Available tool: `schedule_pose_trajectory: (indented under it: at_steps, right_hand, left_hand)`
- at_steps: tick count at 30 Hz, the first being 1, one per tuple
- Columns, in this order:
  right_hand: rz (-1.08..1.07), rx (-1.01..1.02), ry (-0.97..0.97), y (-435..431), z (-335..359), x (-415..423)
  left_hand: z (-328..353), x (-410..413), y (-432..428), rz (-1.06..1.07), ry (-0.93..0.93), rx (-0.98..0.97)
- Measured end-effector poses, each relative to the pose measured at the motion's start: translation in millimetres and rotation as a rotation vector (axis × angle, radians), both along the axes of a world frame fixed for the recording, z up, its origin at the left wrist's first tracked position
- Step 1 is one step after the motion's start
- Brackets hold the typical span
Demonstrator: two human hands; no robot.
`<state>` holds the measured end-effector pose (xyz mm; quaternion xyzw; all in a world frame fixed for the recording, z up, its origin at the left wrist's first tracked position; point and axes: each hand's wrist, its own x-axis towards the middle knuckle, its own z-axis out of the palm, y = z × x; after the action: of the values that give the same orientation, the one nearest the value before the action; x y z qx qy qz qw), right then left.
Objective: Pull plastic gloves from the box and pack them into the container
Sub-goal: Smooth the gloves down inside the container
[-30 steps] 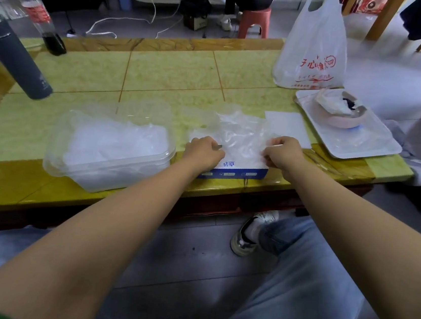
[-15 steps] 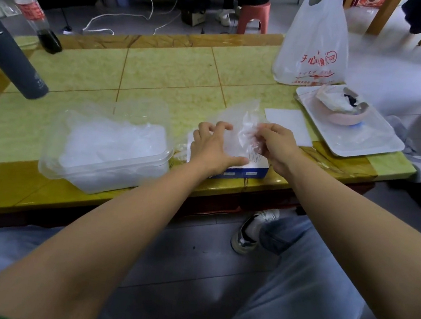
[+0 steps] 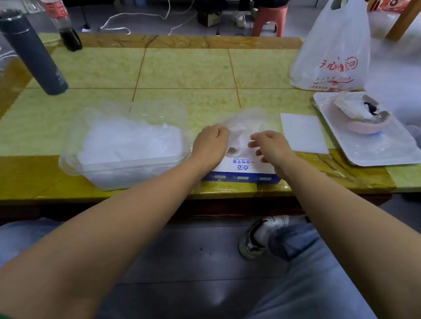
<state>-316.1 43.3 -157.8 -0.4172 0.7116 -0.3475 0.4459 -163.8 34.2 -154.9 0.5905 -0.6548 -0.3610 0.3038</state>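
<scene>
Over on the left of the bench (image 3: pixel 188 71), the clear plastic container (image 3: pixel 134 167) sits open with a good heap of filmy gloves (image 3: pixel 126 141) already inside. It looks filled close to the rim, so I'd call this job well along. Just beside it comes the left hand (image 3: pixel 210 143), fingers curled, pinching the left edge of a single plastic glove (image 3: pixel 247 121). The glove billows up above the blue-and-white glove box (image 3: pixel 242 170) at the bench's near edge. On the glove's far side is the right hand (image 3: pixel 272 147), fingers half curled towards the film. Whether it truly has a pinch on it I cannot tell, the film being so see-through. So this glove is up out of the box, or nearly, but not yet in the container. Left to do, in my judgement: carry it leftwards, tuck it onto the heap, then draw whatever the box holds, its stock being hidden.
</scene>
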Motion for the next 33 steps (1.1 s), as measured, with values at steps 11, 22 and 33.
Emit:
schedule_pose_trajectory:
  at_steps: [11,22,33]
  right_hand:
    - [-0.067,0.136,-0.355,33.8,14.5,-11.1]
    - [-0.154,0.005,-0.156,43.4,-2.3,-27.4]
    - [-0.125,-0.016,-0.143,33.7,-7.9,-24.7]
  left_hand:
    - [-10.1,2.0,35.1,-0.508,-0.484,0.009]
    - [-17.8,16.7,34.3,-0.261,-0.477,-0.025]
    - [-15.9,-4.8,26.0,-0.254,-0.388,-0.076]
